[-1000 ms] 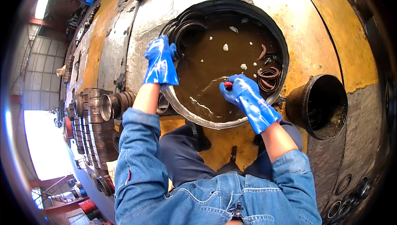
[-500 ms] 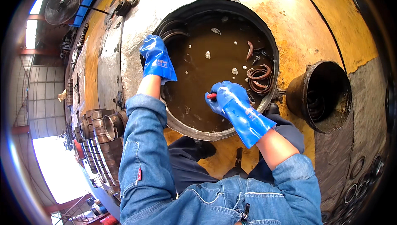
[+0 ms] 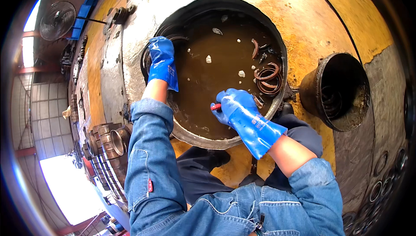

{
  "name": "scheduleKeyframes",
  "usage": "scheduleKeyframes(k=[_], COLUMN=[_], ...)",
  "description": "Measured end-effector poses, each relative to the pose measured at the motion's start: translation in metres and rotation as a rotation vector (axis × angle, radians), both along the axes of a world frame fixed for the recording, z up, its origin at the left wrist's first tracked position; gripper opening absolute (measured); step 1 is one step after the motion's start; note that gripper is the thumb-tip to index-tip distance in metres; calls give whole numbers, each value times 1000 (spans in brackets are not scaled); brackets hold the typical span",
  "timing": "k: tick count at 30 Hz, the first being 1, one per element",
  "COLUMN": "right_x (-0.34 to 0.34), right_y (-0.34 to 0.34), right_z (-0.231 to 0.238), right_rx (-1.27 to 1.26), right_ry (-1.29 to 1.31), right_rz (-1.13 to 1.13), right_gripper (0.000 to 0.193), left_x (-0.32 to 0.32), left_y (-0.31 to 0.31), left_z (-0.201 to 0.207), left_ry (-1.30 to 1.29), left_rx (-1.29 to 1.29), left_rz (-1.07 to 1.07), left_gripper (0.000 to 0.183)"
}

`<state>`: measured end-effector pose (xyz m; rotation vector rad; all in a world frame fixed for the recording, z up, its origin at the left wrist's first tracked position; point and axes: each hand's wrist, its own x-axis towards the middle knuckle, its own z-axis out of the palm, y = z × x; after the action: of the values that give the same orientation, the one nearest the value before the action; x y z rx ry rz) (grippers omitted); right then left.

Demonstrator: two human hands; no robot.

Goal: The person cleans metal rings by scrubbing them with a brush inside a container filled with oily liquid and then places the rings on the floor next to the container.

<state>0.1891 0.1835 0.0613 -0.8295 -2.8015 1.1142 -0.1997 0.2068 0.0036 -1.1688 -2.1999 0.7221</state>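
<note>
Since the right hand (image 3: 238,106) is closed tight around it, you only get to see the end of a red handle (image 3: 216,106) poking out the left side of the fist. It's above the brown water (image 3: 203,84), toward the near side of a big round tub (image 3: 212,143); can't make out the rest of it. Pale bits (image 3: 208,59) dot the water, and some reddish-brown rings (image 3: 268,80) are bunched by the tub's right wall. Over on the left, the left hand (image 3: 161,58), same blue glove, is at the tub's edge beside some dark rings (image 3: 175,38). Fingers are hidden, so honestly can't tell if it's gripping anything. Outside the tub, a grimy bucket (image 3: 313,89) tilts off to the right, metal cylinders (image 3: 106,138) are lined up on the left, and a round fan (image 3: 57,20) sits way up top left.
</note>
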Motion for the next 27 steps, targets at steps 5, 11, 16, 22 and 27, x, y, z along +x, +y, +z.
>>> scheduleKeyframes(k=[5,11,16,22,27], right_x=[1,-6,-6,-3,-5], right_y=[6,10,10,16,20], right_z=[7,8,14,16,11], right_rx=[-39,-43,-65,-68,-74], right_ry=[-53,-145,-152,-163,-192], right_rz=[21,82,37,27,8], right_gripper=[26,23,25,23,26], left_x=[1,17,64,90,102], left_y=[12,-10,-12,-27,-49], left_z=[4,24,37,61,61], left_ry=[-111,-94,-130,-98,-456], left_rx=[61,-13,52,14,143], left_rz=[-180,-289,-209,-232,-134], left_gripper=[20,20,18,24,24])
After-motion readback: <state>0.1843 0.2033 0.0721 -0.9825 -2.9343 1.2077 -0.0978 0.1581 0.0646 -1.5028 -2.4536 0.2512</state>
